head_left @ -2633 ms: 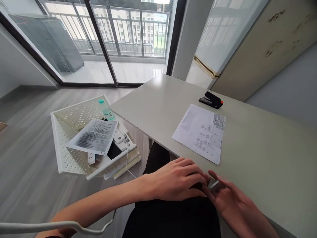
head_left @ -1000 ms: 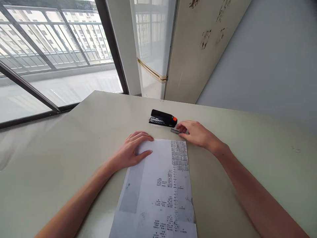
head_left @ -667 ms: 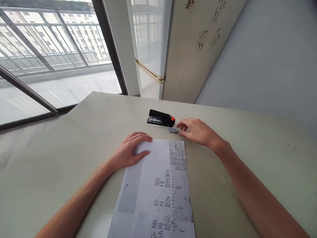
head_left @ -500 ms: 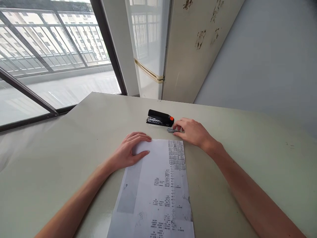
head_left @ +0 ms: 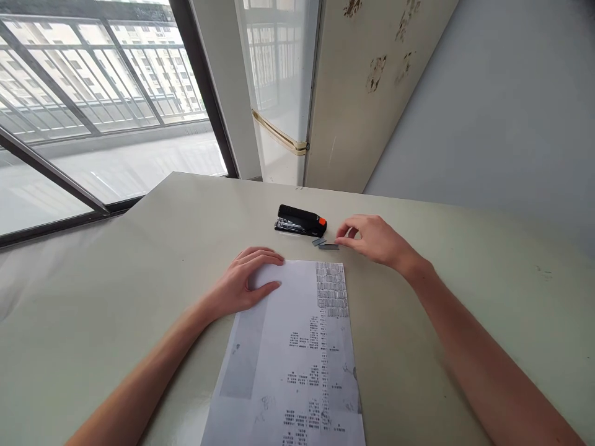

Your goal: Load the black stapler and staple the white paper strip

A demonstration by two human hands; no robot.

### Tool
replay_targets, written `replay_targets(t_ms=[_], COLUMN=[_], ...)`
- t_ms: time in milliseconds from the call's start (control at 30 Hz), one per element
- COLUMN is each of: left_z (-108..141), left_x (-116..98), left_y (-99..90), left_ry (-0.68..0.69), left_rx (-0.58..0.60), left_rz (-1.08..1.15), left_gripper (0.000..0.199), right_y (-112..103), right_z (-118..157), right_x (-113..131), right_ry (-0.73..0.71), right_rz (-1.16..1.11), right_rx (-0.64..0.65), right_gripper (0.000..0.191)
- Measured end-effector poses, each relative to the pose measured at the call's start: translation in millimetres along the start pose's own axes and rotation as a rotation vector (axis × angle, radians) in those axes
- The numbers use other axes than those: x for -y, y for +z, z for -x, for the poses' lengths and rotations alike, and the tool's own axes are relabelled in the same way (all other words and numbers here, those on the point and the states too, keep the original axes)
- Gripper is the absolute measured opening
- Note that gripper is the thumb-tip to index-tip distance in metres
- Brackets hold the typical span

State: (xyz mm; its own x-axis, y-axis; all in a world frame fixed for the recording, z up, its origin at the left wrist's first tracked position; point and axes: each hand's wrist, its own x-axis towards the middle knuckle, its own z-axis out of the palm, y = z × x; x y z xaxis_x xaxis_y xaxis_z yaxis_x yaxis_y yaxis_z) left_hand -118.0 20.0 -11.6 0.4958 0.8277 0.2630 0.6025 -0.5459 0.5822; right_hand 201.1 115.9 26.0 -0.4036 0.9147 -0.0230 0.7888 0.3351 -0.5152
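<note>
Printed paper sheets (head_left: 279, 371) lie lengthwise in front of me, with rows of text and a dense block of marks at the top right corner. My left hand (head_left: 248, 279) rests flat on their upper left edge, thumb apart from the stretched fingers. Beyond the sheets a black stapler (head_left: 300, 221) with an orange button lies on its base. Two small grey staple strips (head_left: 328, 246) sit just in front of its right end. At their right end is my right hand (head_left: 372, 238), thumb and index tip pinched together, nothing visible between them; whether it touches a strip is unclear.
The pale table (head_left: 139, 248) extends around the sheets, its far edge just past the stapler. Behind it stand a refrigerator (head_left: 283, 80) and a grey wall (head_left: 502, 111). A sliding glass door (head_left: 93, 124) is at the left.
My right hand has drawn back slightly to the right from the staple strips, which now lie uncovered on the table. The left hand, sheets and stapler stay put.
</note>
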Motion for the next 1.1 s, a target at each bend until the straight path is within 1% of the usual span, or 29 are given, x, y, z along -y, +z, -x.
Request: replay_targets(t_ms=[67,133,267,500,667,767,933,1000,1100], left_z=[0,0,1,2,2,1,1,1,1], left_x=[-1,-1,-1,1,2,0,-2,-1,-1], left_y=[-0.5,-1.3,-2.7,-3.4,-3.5,-3.8,-3.4,-3.0,-2.3], left_ry=[-0.003,-0.004,-0.006,-0.015,-0.013,-0.019,-0.004,0.0,0.002], left_rx=[0.004,0.007,0.011,0.015,0.008,0.014,0.007,0.005,-0.003], left_rz=[-0.001,0.0,0.002,-0.005,-0.009,-0.012,-0.008,-0.008,-0.006], left_gripper=[0.03,0.03,0.03,0.029,0.029,0.029,0.028,0.028,0.027], right_y=[3,7,8,-5,-10,-17,-32,-34,-29], right_z=[-2,-4,-5,-1,1,8,22,24,22], right_x=[-5,-8,-8,-2,2,1,-4,-6,-7], right_ry=[0.015,0.019,0.001,0.024,0.042,0.075,0.113,0.12,0.141], right_rz=[-0.003,-0.017,-0.009,0.003,-0.004,0.015,0.056,0.052,0.03], right_rx=[0.038,0.081,0.113,0.147,0.129,0.14,0.198,0.195,0.156], right_gripper=[0.012,0.014,0.011,0.01,0.007,0.007,0.01,0.011,0.012])
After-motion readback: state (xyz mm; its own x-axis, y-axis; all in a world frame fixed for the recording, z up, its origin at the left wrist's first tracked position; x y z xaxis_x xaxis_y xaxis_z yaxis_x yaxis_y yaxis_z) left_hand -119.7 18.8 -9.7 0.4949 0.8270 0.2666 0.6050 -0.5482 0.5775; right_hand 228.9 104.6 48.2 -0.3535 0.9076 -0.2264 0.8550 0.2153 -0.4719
